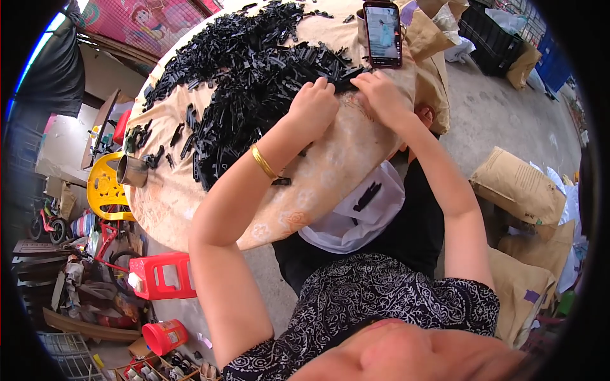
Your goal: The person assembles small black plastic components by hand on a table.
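Observation:
A wide pile of small black plastic pieces (248, 89) covers much of the round table (279, 216), which has a beige patterned cloth. At the pile's near right edge, my left hand (315, 105) is closed, its fingertips on a dark elongated plastic piece (345, 82). My right hand (381, 95) pinches the other end of that piece, its fingers bent. The fingers partly hide it, so its exact shape cannot be made out. Just beyond my right hand a phone (382, 35) with a lit screen leans upright against a metal cup (361, 26).
A white bag (359, 216) with a few black pieces lies across my lap. Another metal cup (132, 170) sits at the table's left edge. Beside the table stand a yellow chair (105, 187) and a red stool (163, 276). Brown paper sacks (518, 190) lie on the right.

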Motion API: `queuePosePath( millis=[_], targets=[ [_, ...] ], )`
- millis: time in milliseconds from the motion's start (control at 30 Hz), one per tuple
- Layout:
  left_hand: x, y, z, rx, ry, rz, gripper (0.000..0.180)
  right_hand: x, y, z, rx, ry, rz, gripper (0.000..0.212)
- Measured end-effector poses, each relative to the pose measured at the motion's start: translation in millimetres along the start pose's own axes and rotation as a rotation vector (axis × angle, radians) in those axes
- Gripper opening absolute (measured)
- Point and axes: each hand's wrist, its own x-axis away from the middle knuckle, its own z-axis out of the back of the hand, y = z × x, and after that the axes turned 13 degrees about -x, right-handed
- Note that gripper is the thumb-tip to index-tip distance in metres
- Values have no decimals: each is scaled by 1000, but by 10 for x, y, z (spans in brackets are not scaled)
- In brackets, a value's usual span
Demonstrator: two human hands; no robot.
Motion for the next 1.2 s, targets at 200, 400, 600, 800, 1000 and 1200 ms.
queuePosePath(
  millis=[200,400,600,800,1000,1200],
  targets=[
    [284,-67,104,721,579,467,20,55,-17,-10,106,-135,-29,31],
    [742,193,211,2089,281,603,25,170,-714,241,-1255,159,-581,27],
    [838,389,188,2450,141,577,23,311,-1013,152,-972,111,-415,15],
    [816,481,179,1903,156,677,28,357,-1023,154,-502,96,-64,18],
    [888,517,192,1603,191,644,30,335,-1061,215,-377,103,68,25],
    [885,533,255,1432,308,569,36,414,-1019,255,-756,-157,-332,37]
  ],
)
